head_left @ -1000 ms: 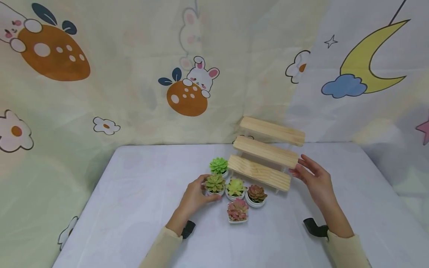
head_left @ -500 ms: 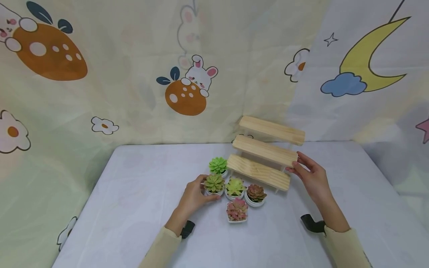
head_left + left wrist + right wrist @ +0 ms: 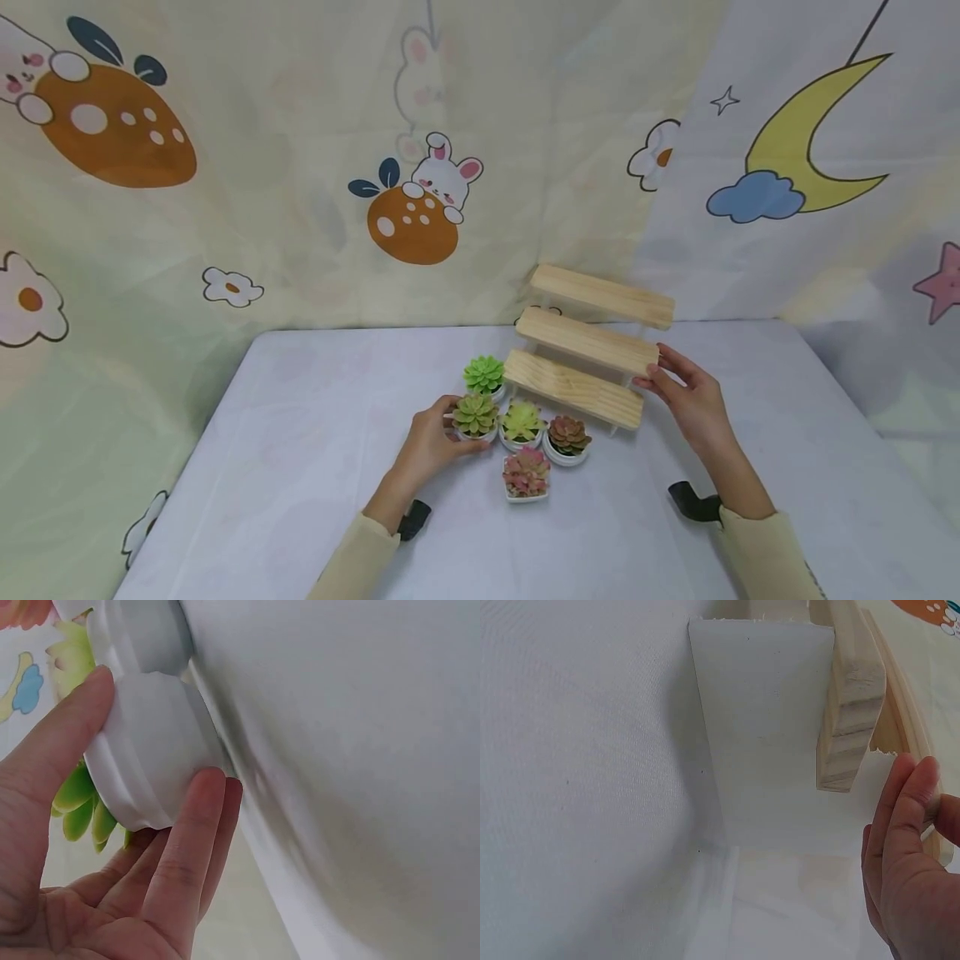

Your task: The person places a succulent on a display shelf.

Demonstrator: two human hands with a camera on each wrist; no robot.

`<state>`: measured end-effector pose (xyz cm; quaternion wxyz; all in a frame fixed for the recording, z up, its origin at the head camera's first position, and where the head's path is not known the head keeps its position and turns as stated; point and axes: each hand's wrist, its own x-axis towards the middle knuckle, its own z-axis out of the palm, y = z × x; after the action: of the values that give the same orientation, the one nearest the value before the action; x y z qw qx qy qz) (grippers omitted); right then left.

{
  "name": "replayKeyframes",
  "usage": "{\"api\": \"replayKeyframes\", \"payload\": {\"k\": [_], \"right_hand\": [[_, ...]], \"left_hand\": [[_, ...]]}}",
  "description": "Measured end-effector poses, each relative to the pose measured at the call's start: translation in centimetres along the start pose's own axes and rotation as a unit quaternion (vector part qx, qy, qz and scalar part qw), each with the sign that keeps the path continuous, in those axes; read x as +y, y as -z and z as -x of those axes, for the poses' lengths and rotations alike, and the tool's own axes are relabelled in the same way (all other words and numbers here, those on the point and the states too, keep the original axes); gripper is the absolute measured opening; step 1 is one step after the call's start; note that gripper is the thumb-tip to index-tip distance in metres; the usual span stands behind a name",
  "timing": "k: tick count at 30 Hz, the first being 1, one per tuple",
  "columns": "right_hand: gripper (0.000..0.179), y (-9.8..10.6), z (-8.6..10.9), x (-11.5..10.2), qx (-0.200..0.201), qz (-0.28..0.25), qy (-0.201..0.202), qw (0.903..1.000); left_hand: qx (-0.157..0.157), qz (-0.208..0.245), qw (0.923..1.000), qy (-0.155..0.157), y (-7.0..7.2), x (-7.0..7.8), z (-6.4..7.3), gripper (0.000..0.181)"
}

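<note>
"Since a second ago, the right hand [image 3: 692,408] had closed in on the rack [image 3: 573,387]. Its fingers had been spread loosely by the right end of the middle plank [image 3: 587,340]; now they pinched it."

"And the left hand [image 3: 429,440]?"

"Much as before, thumb and fingers curled round the white pot [image 3: 154,742] of the green plant [image 3: 476,412], just left of the yellow plant [image 3: 522,421]."

"Lifted?"

"I couldn't tell whether its base touched the table [image 3: 315,450]."

"What was the pot like?"

"Smooth and round, with shallow facets down its wall. Plump, pointed leaves made a rosette above it."

"The other plants?"

"A bright plant [image 3: 483,373] sat behind, near the left end of the lower plank [image 3: 562,382]. Over to the right, the brown plant [image 3: 568,435] filled a round white pot. In front, the pink plant [image 3: 526,472] had a square one."

"And the rack itself?"

"Three pale wooden planks rose in steps, slanting across the table's far side. Up close, a side panel [image 3: 769,712] was flat and white, ragged along its top edge. One plank's cut end [image 3: 853,724] showed darker bands of grain."
</note>
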<state>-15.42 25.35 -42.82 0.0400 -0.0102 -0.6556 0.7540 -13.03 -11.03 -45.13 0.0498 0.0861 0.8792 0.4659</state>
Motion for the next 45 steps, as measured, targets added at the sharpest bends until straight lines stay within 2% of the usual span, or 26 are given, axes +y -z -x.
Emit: {"api": "replayKeyframes", "payload": {"k": [6,11,14,15,21,22,27,34,45], "right_hand": [[0.070,0.5,-0.2,0.8,0.000,0.034,0.011,0.9994],[0.070,0.4,-0.1,0.6,-0.005,0.038,0.015,0.9992],[0.069,0.1,0.1,0.0,0.000,0.033,0.004,0.9994],[0.071,0.5,-0.2,0.7,-0.002,0.028,0.006,0.9996],[0.071,0.8,-0.5,1.2,0.004,0.044,0.006,0.9990],[0.068,0.4,-0.2,0.5,0.006,0.046,0.002,0.9989],[0.068,0.3,0.0,0.3,-0.002,0.036,0.003,0.9993],[0.070,0.5,-0.1,0.8,0.002,0.030,0.011,0.9995],[0.068,0.4,0.2,0.2,-0.011,0.020,-0.003,0.9997]], "left_hand": [[0.006,0.009,0.9999,0.010,0.6,0.7,0.3,0.071],[0.012,0.015,0.9998,0.011,1.0,1.2,0.4,0.070],[0.014,0.016,0.9997,0.012,1.1,1.3,0.5,0.070],[0.015,0.017,0.9997,0.013,1.1,1.4,0.5,0.070],[0.017,0.024,0.9994,0.017,1.3,1.6,0.8,0.070],[0.017,0.023,0.9995,0.016,1.4,1.7,0.9,0.070],[0.025,0.025,0.9993,0.011,1.6,2.4,0.8,0.069],[0.052,0.041,0.9978,-0.006,1.9,4.0,0.1,0.067],[0.088,0.059,0.9931,-0.050,2.0,6.5,-2.1,0.066]]}}
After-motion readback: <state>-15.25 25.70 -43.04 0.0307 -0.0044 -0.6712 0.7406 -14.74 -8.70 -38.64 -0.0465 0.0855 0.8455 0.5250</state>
